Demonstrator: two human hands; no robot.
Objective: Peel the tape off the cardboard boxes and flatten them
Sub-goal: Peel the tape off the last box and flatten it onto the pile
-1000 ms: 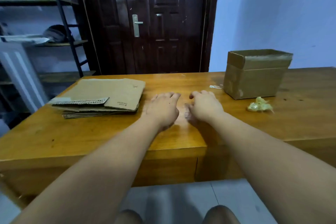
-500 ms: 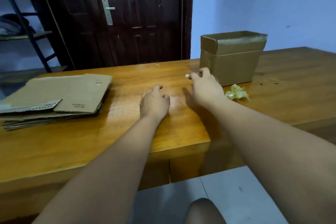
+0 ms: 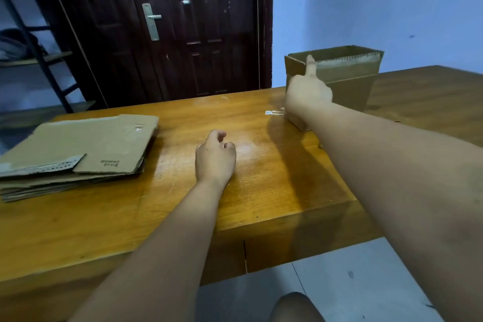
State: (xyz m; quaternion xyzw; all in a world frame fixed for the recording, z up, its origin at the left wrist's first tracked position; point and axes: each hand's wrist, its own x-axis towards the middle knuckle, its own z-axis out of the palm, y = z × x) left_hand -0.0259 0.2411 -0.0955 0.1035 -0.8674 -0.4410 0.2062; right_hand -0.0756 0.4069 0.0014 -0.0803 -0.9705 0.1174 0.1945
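Open cardboard box (image 3: 352,86) upright on the glossy wooden counter (image 3: 261,178), far right.
Long side runs left-right; right grip (image 3: 308,90) lays a straight finger up its corner, hold unclear; left grip (image 3: 214,158) rests curled, empty.

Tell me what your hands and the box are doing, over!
Left hand loosely curled on the table, holding nothing. Right hand at the box, one finger on its taped rim. Box upright, not flattened. Tape scrap beside it.
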